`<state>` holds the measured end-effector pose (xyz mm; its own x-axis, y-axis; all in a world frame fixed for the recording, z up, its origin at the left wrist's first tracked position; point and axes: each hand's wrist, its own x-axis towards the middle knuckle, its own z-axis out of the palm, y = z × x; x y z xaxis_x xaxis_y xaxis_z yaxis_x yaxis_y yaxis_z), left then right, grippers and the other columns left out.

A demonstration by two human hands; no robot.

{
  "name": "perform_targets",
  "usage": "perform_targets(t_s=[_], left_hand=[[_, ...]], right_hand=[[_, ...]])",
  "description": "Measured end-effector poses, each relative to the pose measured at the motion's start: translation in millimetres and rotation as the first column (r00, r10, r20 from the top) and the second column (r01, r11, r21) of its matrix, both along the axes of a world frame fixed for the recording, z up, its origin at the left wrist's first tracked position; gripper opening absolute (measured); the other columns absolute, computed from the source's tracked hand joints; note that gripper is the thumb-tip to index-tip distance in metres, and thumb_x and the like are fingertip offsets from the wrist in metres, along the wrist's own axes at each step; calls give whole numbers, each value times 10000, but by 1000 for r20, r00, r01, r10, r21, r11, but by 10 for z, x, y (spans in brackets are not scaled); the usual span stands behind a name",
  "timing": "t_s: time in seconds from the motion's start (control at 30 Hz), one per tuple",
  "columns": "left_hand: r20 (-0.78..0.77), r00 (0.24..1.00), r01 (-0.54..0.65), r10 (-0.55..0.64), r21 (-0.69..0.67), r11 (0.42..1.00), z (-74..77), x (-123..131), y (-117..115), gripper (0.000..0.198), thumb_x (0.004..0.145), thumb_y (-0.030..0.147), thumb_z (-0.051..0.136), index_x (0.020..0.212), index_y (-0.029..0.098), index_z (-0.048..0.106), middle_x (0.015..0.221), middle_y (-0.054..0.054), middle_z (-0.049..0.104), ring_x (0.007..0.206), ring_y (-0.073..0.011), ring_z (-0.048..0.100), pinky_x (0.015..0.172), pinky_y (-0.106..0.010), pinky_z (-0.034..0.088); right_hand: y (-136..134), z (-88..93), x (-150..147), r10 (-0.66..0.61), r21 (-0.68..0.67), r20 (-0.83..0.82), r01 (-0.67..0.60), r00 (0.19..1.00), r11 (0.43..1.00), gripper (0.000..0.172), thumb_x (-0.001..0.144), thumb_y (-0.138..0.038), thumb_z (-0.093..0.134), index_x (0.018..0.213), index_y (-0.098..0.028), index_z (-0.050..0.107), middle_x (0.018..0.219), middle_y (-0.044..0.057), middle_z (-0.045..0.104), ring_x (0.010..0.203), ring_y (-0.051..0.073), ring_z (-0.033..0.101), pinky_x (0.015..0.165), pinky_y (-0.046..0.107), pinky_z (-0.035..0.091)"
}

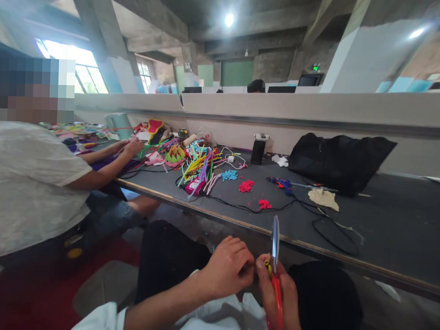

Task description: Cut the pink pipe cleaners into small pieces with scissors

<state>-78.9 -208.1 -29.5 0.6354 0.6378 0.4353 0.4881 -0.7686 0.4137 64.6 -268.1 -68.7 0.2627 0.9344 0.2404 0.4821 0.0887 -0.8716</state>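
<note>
Above my lap, just off the table's front edge, my right hand (286, 290) is closed on a pair of scissors (278, 302) with red handles. The blades point upward. Between the thumb and fingers of that same hand sits a small curled yellow piece (267, 266). My left hand (231, 266) is right beside it, fingers bent in and tips close to the right thumb. Whatever those left fingers pinch, if anything, is hidden.
The dark table (395, 214) bears red bits (245, 186), blue bits (229, 175), a heap of colourful fuzzy stems (201, 167), a blue glue gun (286, 185), cables, a beige cloth (324, 199) and a black bag (335, 162). A co-worker (35, 178) sits at left, hands on the table.
</note>
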Motion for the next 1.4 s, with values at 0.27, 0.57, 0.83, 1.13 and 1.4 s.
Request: perform_targets(t_s=[0.27,0.57,0.83,1.13,1.4], left_hand=[[160,987,33,-17,-93,995,-19,47,3,90,721,110,556,680,174,605,695,-47,625,663,-154,513,654,-295,357],[693,521,567,498,-717,406,257,26,146,65,655,189,685,641,141,643,564,4,542,564,-108,490,630,-254,387],[711,475,569,518,-697,436,306,65,117,84,656,181,733,659,129,668,596,-3,580,579,-91,497,622,-222,372],[719,481,515,501,-694,503,313,89,118,76,678,179,730,670,126,677,620,0,593,597,-86,500,627,-216,368],[729,470,479,498,-684,550,309,107,104,77,661,169,747,683,128,685,649,-2,623,618,-93,521,638,-217,395]], right_hand=[[4,36,-16,-9,-12,-118,8,993,1000,432,894,-546,447,901,-167,653,676,31,659,601,160,620,572,223,491],[-9,-127,-107,31,20,103,-33,994,999,398,865,-547,461,981,-203,624,845,55,734,626,168,689,580,231,529],[-22,-220,-134,28,-70,206,-14,978,997,420,855,-594,465,1007,-230,610,747,11,736,601,175,701,574,236,525],[-50,-200,-123,-27,-39,284,39,958,998,425,899,-596,399,980,-246,626,722,-2,737,608,182,709,541,242,497],[-62,-172,-112,-38,-28,338,51,940,998,425,910,-601,378,974,-248,606,714,-12,730,607,191,708,532,257,482]])
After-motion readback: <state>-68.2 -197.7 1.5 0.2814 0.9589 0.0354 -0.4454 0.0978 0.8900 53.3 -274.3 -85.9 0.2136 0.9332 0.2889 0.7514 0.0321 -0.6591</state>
